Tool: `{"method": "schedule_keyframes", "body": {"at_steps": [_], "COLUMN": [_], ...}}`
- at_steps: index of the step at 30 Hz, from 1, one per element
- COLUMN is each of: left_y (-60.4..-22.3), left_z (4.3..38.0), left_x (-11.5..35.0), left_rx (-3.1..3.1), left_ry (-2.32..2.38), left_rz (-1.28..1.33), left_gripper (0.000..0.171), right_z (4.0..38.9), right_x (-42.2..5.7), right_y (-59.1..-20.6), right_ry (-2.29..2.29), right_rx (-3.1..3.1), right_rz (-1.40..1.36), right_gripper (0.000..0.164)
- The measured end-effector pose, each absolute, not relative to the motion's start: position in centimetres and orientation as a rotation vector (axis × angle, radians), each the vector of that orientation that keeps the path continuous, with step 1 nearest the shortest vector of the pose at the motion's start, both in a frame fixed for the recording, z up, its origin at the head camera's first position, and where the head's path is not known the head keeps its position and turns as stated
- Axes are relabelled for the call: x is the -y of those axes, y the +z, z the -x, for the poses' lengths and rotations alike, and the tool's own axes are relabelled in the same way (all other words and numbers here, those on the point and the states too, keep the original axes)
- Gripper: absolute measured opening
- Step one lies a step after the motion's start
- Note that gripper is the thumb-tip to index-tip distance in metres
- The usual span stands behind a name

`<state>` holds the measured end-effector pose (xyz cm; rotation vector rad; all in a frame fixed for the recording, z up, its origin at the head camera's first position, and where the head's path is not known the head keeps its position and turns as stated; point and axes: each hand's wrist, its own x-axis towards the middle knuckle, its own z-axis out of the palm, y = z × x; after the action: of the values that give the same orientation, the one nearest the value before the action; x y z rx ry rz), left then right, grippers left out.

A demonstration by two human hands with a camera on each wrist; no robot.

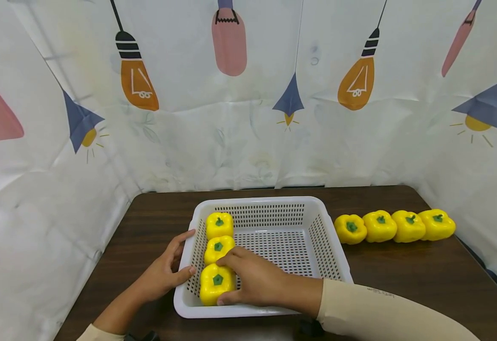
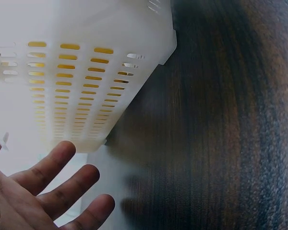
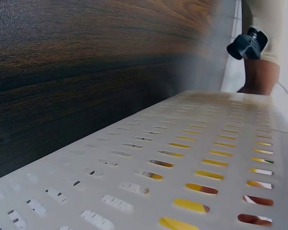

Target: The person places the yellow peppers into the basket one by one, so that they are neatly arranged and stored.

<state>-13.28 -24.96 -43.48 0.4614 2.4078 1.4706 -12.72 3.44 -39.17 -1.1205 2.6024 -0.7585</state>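
Note:
A white perforated plastic basket [image 1: 259,201] rests on the table, with three yellow bell peppers lined up along its inner left side. My right hand [image 1: 260,280] reaches in over the front wall and holds the nearest bell pepper [image 1: 215,285] between thumb and fingers. Behind that one sit the middle bell pepper [image 1: 218,248] and the far bell pepper [image 1: 219,224], their green stems facing up. On the outside left, my left hand [image 1: 165,269] touches the basket's rim with a fingertip and thumb, while its other fingers [image 2: 69,189] stretch out apart from the wall.
Several more yellow bell peppers [image 1: 380,226] form a row to the right of the basket on the dark wooden table [image 1: 385,265]. A white curtain [image 1: 248,147] printed with lamps surrounds the table at the back and sides.

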Motion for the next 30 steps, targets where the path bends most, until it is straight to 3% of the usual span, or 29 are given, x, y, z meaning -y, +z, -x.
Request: {"method": "schedule_keyframes", "body": {"at_steps": [30], "left_y": [-43.35], "left_z": [13.27], "left_x": [24.94], "left_rx": [-2.399], "left_ry": [1.471], "left_rz": [-0.459], "left_gripper": [0.083], "right_z": [13.08], "right_x": [-3.73], "right_y": [-39.34], "right_ry": [-0.791], "right_rx": [-2.534], "right_rz": [1.086], "right_gripper": [0.068]}}
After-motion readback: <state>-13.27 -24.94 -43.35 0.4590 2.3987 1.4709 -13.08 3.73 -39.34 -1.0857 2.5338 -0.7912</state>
